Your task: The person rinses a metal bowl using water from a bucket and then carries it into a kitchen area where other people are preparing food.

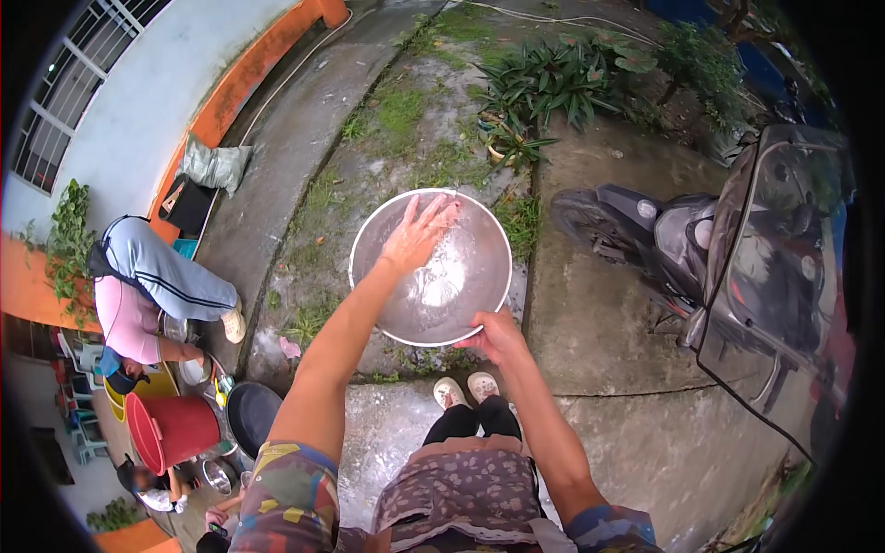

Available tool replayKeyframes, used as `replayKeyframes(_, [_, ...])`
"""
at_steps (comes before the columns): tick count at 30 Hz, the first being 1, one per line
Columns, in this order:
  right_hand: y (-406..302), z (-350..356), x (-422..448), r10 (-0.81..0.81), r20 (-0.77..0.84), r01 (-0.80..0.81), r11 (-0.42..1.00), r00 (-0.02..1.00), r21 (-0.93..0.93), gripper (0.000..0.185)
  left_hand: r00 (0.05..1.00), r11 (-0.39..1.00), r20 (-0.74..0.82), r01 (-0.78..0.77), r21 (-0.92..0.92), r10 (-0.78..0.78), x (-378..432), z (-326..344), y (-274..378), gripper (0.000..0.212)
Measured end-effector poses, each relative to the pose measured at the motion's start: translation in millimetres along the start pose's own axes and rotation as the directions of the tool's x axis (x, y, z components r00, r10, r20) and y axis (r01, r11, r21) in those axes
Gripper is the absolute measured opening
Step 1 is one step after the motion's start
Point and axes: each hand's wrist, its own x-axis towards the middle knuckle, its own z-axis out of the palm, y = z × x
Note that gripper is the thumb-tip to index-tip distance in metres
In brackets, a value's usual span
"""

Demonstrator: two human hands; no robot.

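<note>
In front of me a round metal basin (477, 276) is held out over the mossy ground, its inside facing up towards me. Wet, shiny patches show at its bottom, perhaps a little water. My right hand (494, 335) grips the near right rim, thumb over the edge. Inside the bowl, my left hand (415, 242) lies with spread fingers reaching the far inner wall, near the rim, and holds nothing. Whether its palm touches the metal cannot be made out.
A motorbike (664, 235) with a clear rain shield stands to the right. Left, a person (131, 304) bends beside a red bucket (183, 428) and a dark round tub (252, 418). Other people sit lower left. Potted plants (511, 148) grow ahead; a concrete path edge runs underfoot.
</note>
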Motion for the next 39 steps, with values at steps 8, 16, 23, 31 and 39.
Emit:
replayKeyframes(8, [-9,5,13,-0.145,-0.019,0.145,0.989,0.989,0.007,0.055,0.894,0.952,0.328,0.270,0.147,-0.304,-43,-18,-1,0.053])
replayKeyframes(16, [-5,-7,33,-0.204,-0.024,0.205,0.971,0.979,0.125,0.052,0.933,0.273,0.222,0.144,-0.951,0.284,-39,-67,47,0.052])
replayKeyframes(23, [-37,-16,26,-0.255,-0.006,0.254,0.965,0.967,-0.066,0.046,0.950,0.946,0.250,-0.106,-0.306,0.187,-77,-62,-4,0.025])
replayKeyframes(31, [-49,-15,81,-0.441,-0.307,0.485,0.871,0.843,0.080,0.039,0.932,0.947,0.235,-0.221,-0.233,0.276,-75,-127,-6,0.010])
replayKeyframes(39, [-74,3,96,-0.615,-0.157,0.585,0.597,0.773,0.549,0.047,0.949,0.932,0.266,-0.064,-0.356,0.166,-49,-172,-1,0.012])
